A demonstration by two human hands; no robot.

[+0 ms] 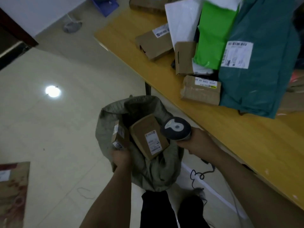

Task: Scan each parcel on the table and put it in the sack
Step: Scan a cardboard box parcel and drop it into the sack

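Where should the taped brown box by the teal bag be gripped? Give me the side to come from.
Probably its free end away from the teal bag, coming from the table's open edge: the taped brown box lies flat, label up, the bag against one side and another carton behind. The right hand holds the scanner.

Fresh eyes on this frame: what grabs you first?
The grey sack open on the floor at centre, one cardboard box already inside, with the left hand holding a small box at its mouth and the right hand gripping the scanner beside it. Then the table at right, piled with a teal mailer, a green mailer and brown boxes.
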